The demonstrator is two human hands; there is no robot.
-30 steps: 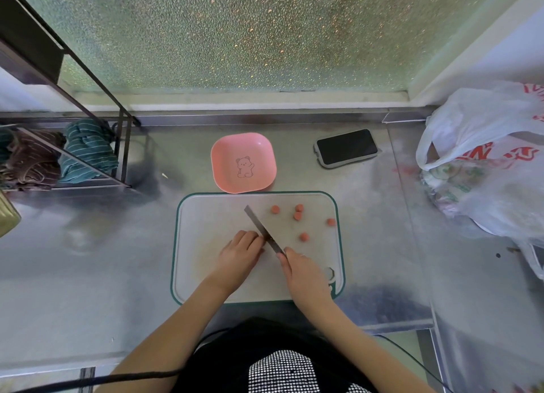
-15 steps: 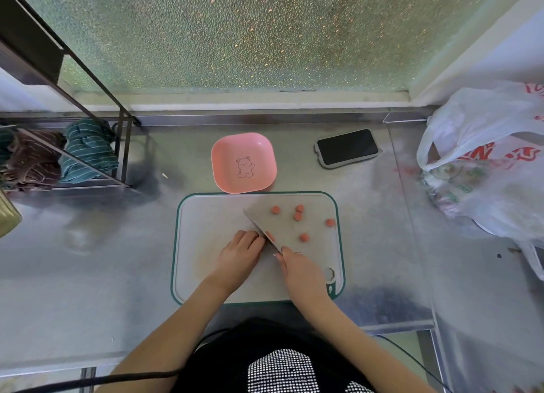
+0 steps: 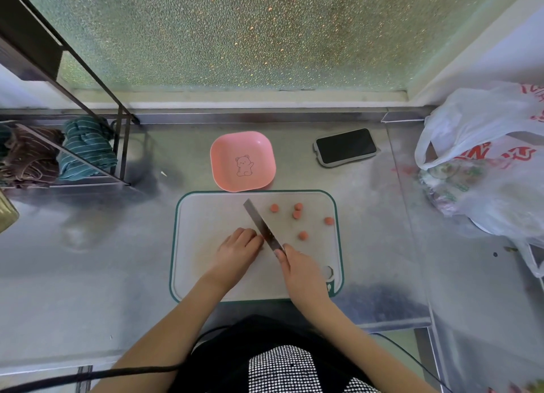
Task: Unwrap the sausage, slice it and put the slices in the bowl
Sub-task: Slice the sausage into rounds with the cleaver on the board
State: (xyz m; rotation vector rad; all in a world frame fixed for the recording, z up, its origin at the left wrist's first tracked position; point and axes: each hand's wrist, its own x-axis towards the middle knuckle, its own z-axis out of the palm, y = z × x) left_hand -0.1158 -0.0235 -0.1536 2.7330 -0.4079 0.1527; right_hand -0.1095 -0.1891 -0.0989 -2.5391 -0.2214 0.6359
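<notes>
Nearest the camera, a black top with a panel of small white studs (image 3: 282, 369) fills the bottom edge, and two bare forearms reach out from it over the near edge of a steel counter (image 3: 88, 275), whose brushed metal is dull and smeared with soft reflections.

On the counter lies a rectangular white plastic cutting board (image 3: 206, 216) with rounded corners and a dark green rim. The right hand (image 3: 303, 272) sits over the board's near right corner, fingers wrapped tight around the handle of a knife (image 3: 262, 226), which the hand hides entirely. The flat, grey, narrow blade runs diagonally away toward the board's far edge. The left hand (image 3: 238, 250) rests curled, knuckles up, just left of the blade, fingers bunched together and touching it; the sausage (if it is under those fingers) cannot be seen.

Five slices (image 3: 297, 214), small round pink discs, lie scattered on the far right part of the board, right of the blade, two of them touching.

Just beyond the board's far edge stands the bowl (image 3: 259, 145), a smooth pink rounded square with a bear outline drawn inside, holding nothing. Right of it lies a phone (image 3: 346, 146), dark glossy screen up. A crinkled translucent plastic bag (image 3: 485, 169) slumps at the counter's right edge. At the far left, a black metal rack (image 3: 120, 145) holds folded striped cloths (image 3: 85, 148). Behind everything rises pebbled, greenish frosted glass (image 3: 235, 33).
</notes>
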